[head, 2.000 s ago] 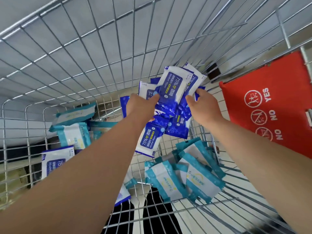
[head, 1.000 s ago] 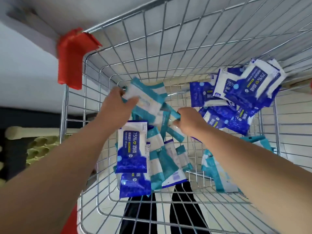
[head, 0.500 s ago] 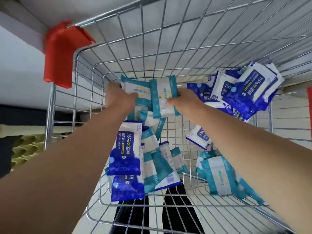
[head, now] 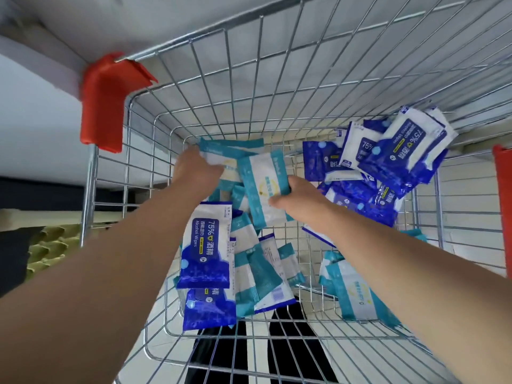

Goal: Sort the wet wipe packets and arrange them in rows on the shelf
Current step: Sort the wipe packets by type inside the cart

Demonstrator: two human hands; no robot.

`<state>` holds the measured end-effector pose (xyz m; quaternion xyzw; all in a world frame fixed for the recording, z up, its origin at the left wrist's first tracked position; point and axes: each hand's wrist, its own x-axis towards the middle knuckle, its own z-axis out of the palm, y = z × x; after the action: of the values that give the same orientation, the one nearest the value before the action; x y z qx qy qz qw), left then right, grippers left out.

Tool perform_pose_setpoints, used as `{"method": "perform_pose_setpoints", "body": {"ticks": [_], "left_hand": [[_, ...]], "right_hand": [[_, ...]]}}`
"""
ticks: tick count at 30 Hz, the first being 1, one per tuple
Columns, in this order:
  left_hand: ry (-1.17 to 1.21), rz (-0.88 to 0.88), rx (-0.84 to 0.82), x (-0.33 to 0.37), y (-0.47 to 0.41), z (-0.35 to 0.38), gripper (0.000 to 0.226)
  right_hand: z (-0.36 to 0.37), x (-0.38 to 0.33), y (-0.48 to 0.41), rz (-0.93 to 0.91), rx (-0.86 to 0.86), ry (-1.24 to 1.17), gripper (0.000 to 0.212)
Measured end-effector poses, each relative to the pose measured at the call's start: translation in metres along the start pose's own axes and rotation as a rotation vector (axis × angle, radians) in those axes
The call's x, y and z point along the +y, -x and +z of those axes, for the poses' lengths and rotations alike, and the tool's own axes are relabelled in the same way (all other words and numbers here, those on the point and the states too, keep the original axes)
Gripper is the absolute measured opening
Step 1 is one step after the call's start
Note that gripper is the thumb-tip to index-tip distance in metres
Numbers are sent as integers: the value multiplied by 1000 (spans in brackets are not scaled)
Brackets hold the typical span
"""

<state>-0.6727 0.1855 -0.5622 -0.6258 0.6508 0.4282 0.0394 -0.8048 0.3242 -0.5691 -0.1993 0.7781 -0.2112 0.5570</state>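
Observation:
Both my hands reach into a wire shopping cart full of wet wipe packets. My left hand grips teal-and-white packets at the far end of the basket. My right hand holds another teal-and-white packet by its edge, beside the left one. A dark blue "75%" alcohol wipe packet lies under my left forearm. Several more dark blue packets are heaped at the far right. More teal packets lie near right and in the middle.
Red plastic corner guards sit at the cart's far left corner and right edge. A grey wall or floor shows beyond the wire. A greenish egg-tray-like object lies outside the cart at left. Black trouser legs show below the basket.
Two seconds ago both hands held dark blue packets; those now lie heaped at the far right. Since then the hands moved left, gathered teal packets and brought them closer together.

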Motion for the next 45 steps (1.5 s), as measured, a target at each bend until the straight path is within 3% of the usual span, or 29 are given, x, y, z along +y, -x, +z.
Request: {"method": "perform_pose_setpoints", "body": {"ticks": [4,7,11,14,17,21,28,31,35,38,41,45], "left_hand": [[35,-23,-18,-3,-9,8,35],[89,-25,78,-6,-4,7,27],[144,73,240,5,24,-6,29],[232,167,255,15,48,-18,36],[214,135,90,29,67,-23,39],[120,107,-332,43,95,0,19],[-287,240,-728,42,136,107,37],[-302,229,-724,28,147,152,46],[-224,152,-560,17,154,185,63],[-244,175,-545,12,156,195,73],[-367,196,-549,9,164,199,95],[-425,217,-528,10,166,188,95]], "right_hand": [[10,8,-5,-23,20,-94,26],[5,9,-1,-79,72,-166,19],[-20,9,13,-153,143,-200,19],[-48,12,26,-188,208,-170,19],[-84,21,41,-195,213,-117,27],[-130,45,71,-96,118,71,36],[-167,129,105,128,-115,422,31],[-164,159,105,144,-134,536,35],[-159,180,105,111,-117,601,41],[-153,187,104,38,-96,639,47],[-144,188,109,-7,-99,798,72],[-139,179,117,-107,-20,989,105]]}}
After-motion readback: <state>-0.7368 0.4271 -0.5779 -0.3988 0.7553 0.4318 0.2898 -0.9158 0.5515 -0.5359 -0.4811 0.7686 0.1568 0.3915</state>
